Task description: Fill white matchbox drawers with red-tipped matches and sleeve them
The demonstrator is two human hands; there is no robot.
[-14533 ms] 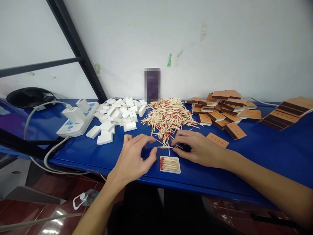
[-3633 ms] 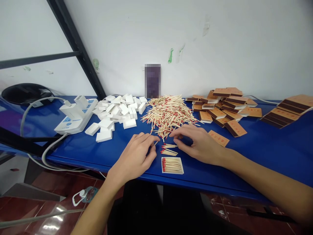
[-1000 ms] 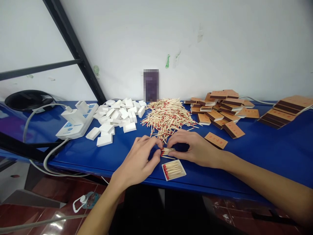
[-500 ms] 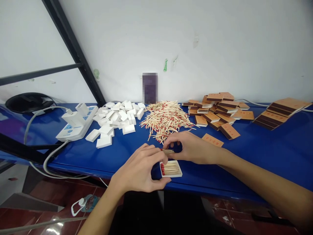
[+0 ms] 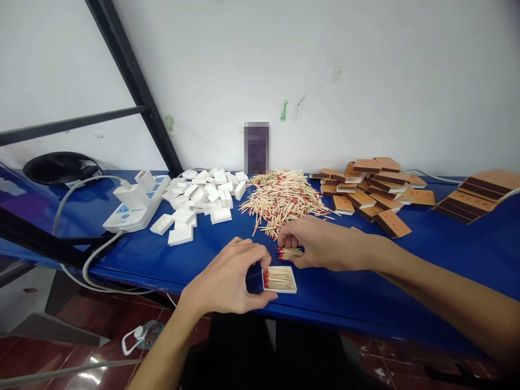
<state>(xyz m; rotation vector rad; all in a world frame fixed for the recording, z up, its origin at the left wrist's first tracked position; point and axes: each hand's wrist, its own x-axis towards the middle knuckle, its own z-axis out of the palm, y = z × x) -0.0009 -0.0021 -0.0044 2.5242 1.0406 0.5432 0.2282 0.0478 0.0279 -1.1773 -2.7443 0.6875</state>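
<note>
My left hand [image 5: 233,279] grips the left end of a small white matchbox tray [image 5: 293,291] between thumb and fingers at the table's front edge. Red-headed matches [image 5: 279,278] lie side by side inside that tray, heads to the left. Just behind it, my right hand [image 5: 311,244] pinches a small bundle of matches [image 5: 289,253], its red heads also pointing left. Beyond my right hand spreads a big loose heap of matches [image 5: 286,197]. My right palm and some fingertips are hidden.
White empty trays [image 5: 199,195] are heaped at the left, beside a white power strip [image 5: 138,208] with plugs. Orange-brown matchbox sleeves [image 5: 374,184] pile up at the right. More joined sleeves [image 5: 475,195] lie farther right. A blurred dark box [image 5: 257,149] stands against the wall.
My right hand has drawn the match bundle slightly away from my left fingers, so its red heads now show. The left hand still holds the tray. The view has shifted a little.
</note>
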